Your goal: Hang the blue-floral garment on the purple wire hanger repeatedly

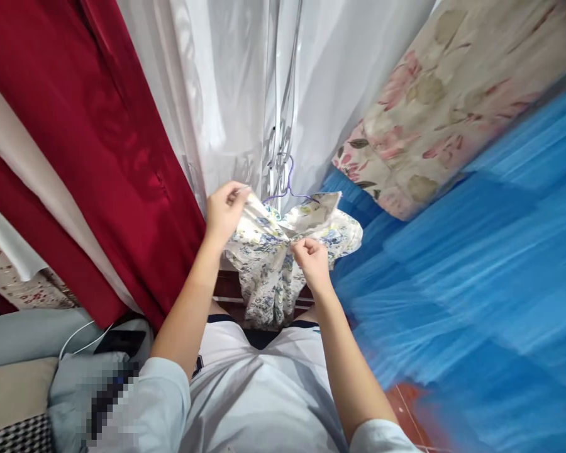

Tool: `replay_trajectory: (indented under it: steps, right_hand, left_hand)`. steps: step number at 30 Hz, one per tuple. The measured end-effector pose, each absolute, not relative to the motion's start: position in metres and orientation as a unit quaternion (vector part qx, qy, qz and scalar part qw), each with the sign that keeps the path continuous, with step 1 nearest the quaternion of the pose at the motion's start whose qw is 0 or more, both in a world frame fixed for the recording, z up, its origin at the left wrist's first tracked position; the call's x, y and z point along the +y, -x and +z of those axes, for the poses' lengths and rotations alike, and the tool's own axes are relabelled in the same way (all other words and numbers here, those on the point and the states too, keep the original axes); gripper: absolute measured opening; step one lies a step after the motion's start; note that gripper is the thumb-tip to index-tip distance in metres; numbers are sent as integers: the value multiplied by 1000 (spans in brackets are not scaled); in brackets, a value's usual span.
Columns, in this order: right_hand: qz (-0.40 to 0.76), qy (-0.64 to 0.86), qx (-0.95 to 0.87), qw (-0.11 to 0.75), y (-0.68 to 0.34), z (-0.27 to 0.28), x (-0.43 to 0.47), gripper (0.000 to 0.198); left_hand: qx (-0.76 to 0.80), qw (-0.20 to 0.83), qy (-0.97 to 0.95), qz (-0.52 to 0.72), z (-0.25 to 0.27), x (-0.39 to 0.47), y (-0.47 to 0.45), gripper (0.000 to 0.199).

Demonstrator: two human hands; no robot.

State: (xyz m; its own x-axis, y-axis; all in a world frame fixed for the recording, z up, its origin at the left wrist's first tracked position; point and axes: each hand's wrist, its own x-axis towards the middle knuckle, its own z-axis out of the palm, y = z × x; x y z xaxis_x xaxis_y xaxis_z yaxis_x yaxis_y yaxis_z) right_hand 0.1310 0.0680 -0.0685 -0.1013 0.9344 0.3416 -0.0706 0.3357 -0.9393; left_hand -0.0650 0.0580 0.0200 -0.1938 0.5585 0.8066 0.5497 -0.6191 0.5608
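A white floral garment with a collar, a shirt or blouse [273, 270], hangs in front of me on a thin purple hanger [290, 187]. My left hand [226, 211] pinches an upper edge of its open front near the collar and pulls it up to the left. Lower and to the right, my right hand [311, 258] has its fingers closed on the front of the shirt, where the opening narrows. Whether a button lies between those fingers is too small to make out. The right side of the collar stands up, and the lower part hangs bunched toward my lap.
White curtains [236, 82] fall behind the hanger. Dark red curtains [136, 157] hang at the left, above grey cushions [23, 336] with a dark device [121, 341] and white cable. Blue tulle [476, 283] and a floral cloth [419, 119] fill the right.
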Motion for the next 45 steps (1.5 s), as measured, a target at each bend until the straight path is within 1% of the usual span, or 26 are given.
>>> replay_trajectory:
  steps: [3,6,10,12,16,18,21,23,25,28,31,34,36,38,40,43,44,45]
  right_hand:
    - [449,359,-607,548,-141,-66,60,23]
    - [463,339,-640,510,-138,-61,50,25]
    - [488,339,-641,485,-131,-72,44,27]
    - [493,353,-613,506,-136,-86,47,28]
    - [456,403,-519,601,-160,-117,55,29]
    - [451,420,-476,628,-173,-129,59,27]
    - [465,428,-445,634,-184,-141,64,26]
    - [468,436,-439,631,-188,-146,71,25]
    - [460,456,-413,640,-192,-149,80,26]
    - [444,488,-358,661,-203,-151,101,27]
    - [446,501,-362,647,-215,-149,114,28]
    - [443,510,-407,615,-218,-145,103,30]
    - [414,495,-495,582,-213,-137,81,33]
    - [380,440,-615,532,-203,-126,57,39]
    - [390,366,-699,474,-192,-115,41,42]
    - [467,325,-709,417,-183,-108,41,34]
    - [483,336,-690,421,-182,-109,48,31]
    - [483,356,-664,446,-183,-111,57,30]
  left_hand:
    - [473,4,-590,654,7,62,115,20]
    - [490,33,-533,688,-29,68,157,18]
    - [496,149,-460,721,-86,69,167,18]
    - [491,190,-462,714,-108,63,155,19]
    - [482,220,-495,689,-137,37,122,23]
    - [487,211,-521,668,-147,22,108,23]
    - [507,155,-591,608,-158,4,89,20]
    - [506,122,-642,563,-160,-4,77,18]
    - [495,113,-680,530,-157,-7,65,17]
    - [469,139,-712,504,-146,-1,45,17]
    - [451,189,-692,531,-131,11,26,18]
    - [446,222,-643,582,-114,22,9,20]
    - [434,221,-646,587,-100,26,-3,21]
    - [413,217,-674,572,-84,30,-16,22]
    - [382,228,-702,555,-70,37,-28,23]
    - [353,264,-707,553,-60,53,-41,25]
    - [353,274,-700,557,-61,59,-43,26]
    - [354,283,-690,564,-63,63,-43,26]
